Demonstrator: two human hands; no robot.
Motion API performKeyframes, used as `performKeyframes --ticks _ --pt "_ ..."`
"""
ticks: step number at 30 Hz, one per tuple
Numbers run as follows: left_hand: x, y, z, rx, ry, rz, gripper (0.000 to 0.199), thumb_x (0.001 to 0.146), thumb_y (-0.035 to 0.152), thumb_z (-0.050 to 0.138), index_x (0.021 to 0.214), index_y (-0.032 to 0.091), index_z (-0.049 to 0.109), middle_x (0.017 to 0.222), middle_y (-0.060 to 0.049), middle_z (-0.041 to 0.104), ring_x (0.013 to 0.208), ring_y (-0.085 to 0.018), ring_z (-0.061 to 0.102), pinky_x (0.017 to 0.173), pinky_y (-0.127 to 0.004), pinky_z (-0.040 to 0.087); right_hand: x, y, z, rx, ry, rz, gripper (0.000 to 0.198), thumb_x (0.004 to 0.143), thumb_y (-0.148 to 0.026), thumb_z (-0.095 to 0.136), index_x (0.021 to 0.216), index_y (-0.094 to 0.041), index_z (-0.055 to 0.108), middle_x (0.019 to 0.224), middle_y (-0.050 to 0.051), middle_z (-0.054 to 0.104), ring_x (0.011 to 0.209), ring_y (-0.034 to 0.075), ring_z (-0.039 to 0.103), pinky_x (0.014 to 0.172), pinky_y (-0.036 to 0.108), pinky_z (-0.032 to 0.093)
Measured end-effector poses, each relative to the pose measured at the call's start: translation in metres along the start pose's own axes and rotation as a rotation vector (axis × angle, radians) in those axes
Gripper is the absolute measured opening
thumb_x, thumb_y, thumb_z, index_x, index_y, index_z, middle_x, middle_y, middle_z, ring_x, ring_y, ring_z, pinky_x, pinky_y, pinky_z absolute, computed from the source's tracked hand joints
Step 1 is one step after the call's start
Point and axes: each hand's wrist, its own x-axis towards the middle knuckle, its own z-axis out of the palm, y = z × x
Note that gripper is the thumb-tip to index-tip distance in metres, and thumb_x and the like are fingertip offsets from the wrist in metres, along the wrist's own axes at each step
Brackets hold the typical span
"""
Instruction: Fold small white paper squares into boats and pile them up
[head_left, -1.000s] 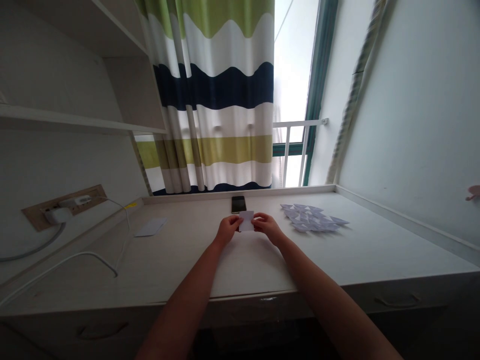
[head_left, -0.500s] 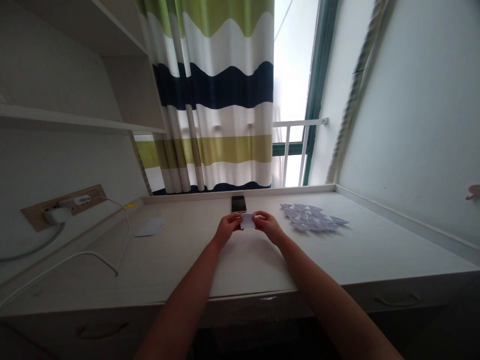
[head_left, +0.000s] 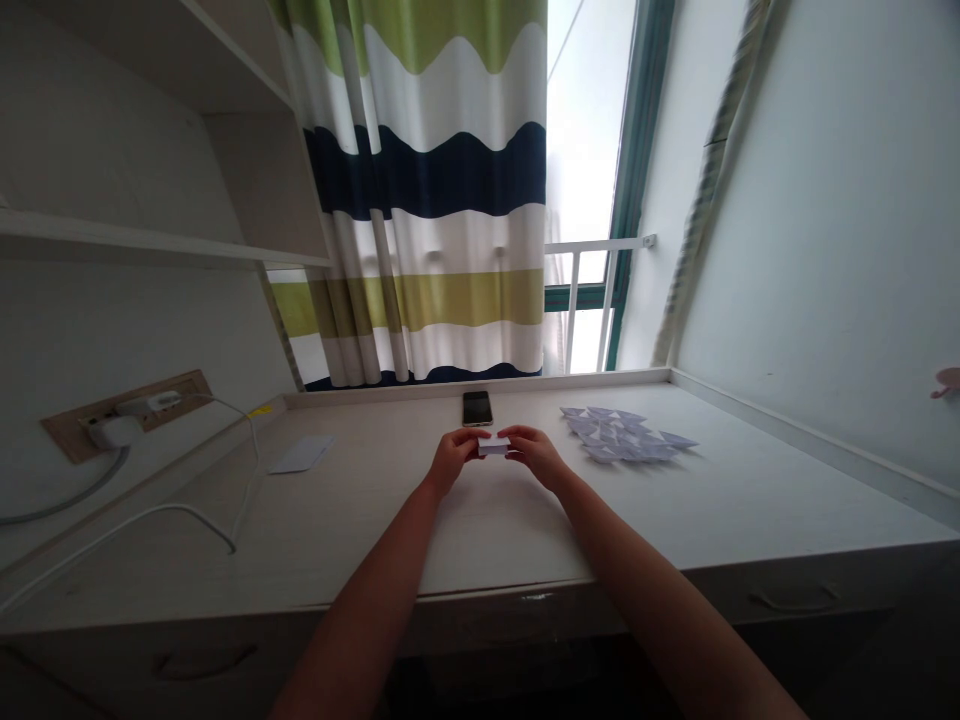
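White desk (head_left: pixel 750 490) before striped curtain (head_left: pixel 465 170)

Both hands (head_left: pixel 452 458) (head_left: pixel 537 456) hold a bent white paper (head_left: pixel 493 447).

Daylight through the window (head_left: pixel 585 130) burns out to white, while the drawer fronts (head_left: pixel 202 662) sink into gloom. Soft shadow lies beneath the right hand (head_left: pixel 538 455); a small glare marks the worktop's (head_left: pixel 750 500) front edge. Wide-angle distortion stretches the margins, and fine detail looks soft.
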Motion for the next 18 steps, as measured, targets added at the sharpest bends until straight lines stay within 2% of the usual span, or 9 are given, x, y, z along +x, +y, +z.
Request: performKeyframes --ticks 6,11,18 --pt "-0.0003 0.0006 -0.0008 0.018 -0.009 -0.009 0.022 0.069 0.025 0.05 0.077 0.011 0.065 0.075 -0.006 0.063 0.065 -0.013 0.056 0.064 -0.029 0.049 0.0023 0.0016 -0.0008 -0.05 0.015 0.015 0.014 0.062 -0.027 0.063 0.069 -0.016 0.065 0.073 0.004 0.063 0.064 0.012 0.056 0.061 0.027 0.047" --pt "-0.0002 0.0017 0.0014 0.05 -0.003 -0.021 0.024 0.064 0.031 0.062 0.076 0.011 0.065 0.067 -0.003 0.061 0.06 -0.011 0.054 0.062 -0.028 0.048 0.0058 0.0064 -0.0024 -0.071 0.015 -0.012 0.02 0.056 -0.029 0.069 0.071 -0.016 0.066 0.069 0.002 0.063 0.064 0.012 0.057 0.061 0.027 0.047" --pt "0.0009 -0.0033 -0.0001 0.093 -0.041 0.009 0.029 0.059 0.033 0.067 0.078 0.011 0.062 0.063 -0.001 0.058 0.06 -0.011 0.055 0.06 -0.027 0.049 0.0041 0.0058 -0.0016 -0.104 0.025 -0.049 0.023 0.055 -0.027 0.07 0.074 -0.017 0.064 0.063 0.0 0.062 0.062 0.012 0.058 0.062 0.029 0.047"
